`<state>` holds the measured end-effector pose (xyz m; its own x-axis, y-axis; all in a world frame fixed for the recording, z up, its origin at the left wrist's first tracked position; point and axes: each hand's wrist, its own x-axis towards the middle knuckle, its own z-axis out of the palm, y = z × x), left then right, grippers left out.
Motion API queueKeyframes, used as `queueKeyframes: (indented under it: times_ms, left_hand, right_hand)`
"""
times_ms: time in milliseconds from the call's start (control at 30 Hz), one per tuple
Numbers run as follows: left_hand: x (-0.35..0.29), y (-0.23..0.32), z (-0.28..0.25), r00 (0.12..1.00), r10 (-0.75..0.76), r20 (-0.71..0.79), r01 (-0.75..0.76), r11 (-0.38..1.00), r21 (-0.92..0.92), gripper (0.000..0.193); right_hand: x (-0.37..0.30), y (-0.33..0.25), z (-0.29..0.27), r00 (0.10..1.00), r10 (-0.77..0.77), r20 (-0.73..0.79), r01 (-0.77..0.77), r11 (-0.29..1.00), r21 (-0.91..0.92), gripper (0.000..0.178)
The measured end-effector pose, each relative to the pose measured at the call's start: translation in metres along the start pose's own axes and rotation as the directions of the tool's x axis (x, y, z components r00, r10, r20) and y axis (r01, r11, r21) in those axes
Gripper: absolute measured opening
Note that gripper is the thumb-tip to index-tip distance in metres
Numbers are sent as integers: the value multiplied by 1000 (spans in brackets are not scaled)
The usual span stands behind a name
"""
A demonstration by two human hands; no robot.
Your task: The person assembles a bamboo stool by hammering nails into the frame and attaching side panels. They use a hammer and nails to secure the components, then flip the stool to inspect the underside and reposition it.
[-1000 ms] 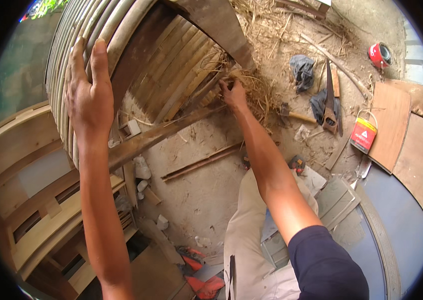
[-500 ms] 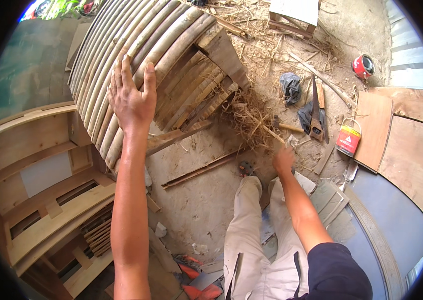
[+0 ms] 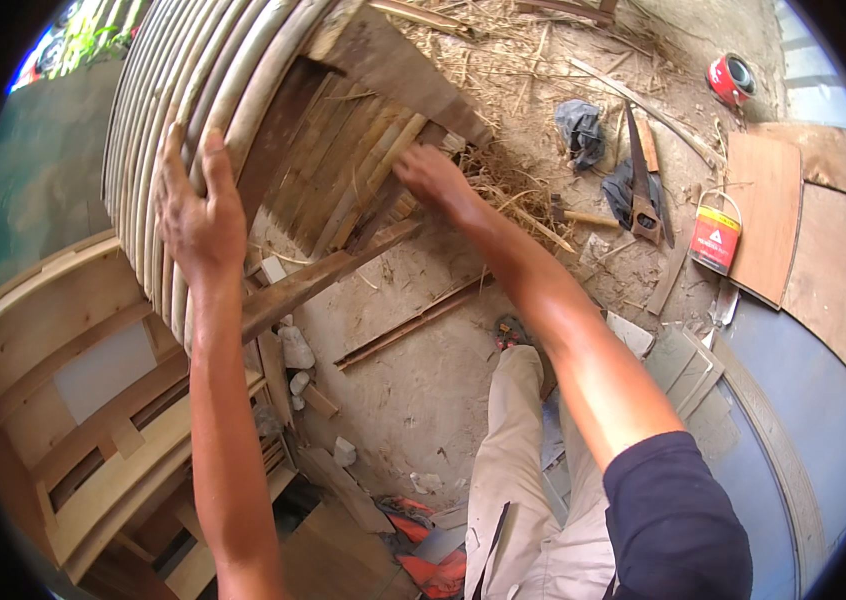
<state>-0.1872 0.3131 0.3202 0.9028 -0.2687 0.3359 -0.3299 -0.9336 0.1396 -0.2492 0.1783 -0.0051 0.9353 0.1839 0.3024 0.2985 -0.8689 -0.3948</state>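
A wooden structure covered with bamboo poles [image 3: 178, 110] leans at the upper left, its open side facing right. My left hand [image 3: 201, 215] lies on the poles with its fingers spread and its thumb up. At the lower right corner of the opening is my right hand [image 3: 430, 180], its fingers curled in close to the bamboo slats [image 3: 373, 175] inside. What those fingers hold, if anything, is hidden. A wooden leg [image 3: 328, 280] of the structure passes below this hand. Dry straw [image 3: 513, 200] is heaped just right of it.
A hammer [image 3: 593, 218], a handsaw [image 3: 641, 190] and black plastic bags [image 3: 580, 130] lie on the dirt floor. Two red cans, one by the plywood [image 3: 763, 210] and one further back [image 3: 731, 80], stand right. Wooden cabinet frames [image 3: 133, 440] fill the left. A wood strip [image 3: 413, 322] lies ahead of my feet.
My right hand has risen from beside my leg, up and left to the structure's opening. My left hand stays on the poles. The view has shifted slightly, so the structure sits further left.
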Motion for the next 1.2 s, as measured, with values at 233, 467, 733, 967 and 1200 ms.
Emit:
queueKeyframes:
  times_ms: [233, 467, 733, 967, 1200]
  left_hand:
    - [0, 9, -3, 1000, 22, 13, -23, 999, 34, 72]
    - [-3, 9, -6, 997, 38, 62, -40, 999, 37, 69]
    - [3, 17, -13, 991, 37, 131, -46, 997, 67, 64]
    - [1, 11, -12, 987, 71, 147, -86, 992, 94, 66]
    - [3, 12, -14, 984, 72, 165, -85, 994, 74, 67]
  right_hand:
    - [-234, 14, -15, 473, 621, 626, -565, 758, -325, 22]
    - [-132, 135, -66, 607, 597, 525, -766, 616, 185, 24]
    - [107, 163, -91, 837, 366, 407, -547, 560, 622, 43]
    - [135, 147, -34, 747, 367, 554, -656, 539, 527, 73]
    - [109, 167, -42, 663, 585, 466, -745, 576, 336, 25]
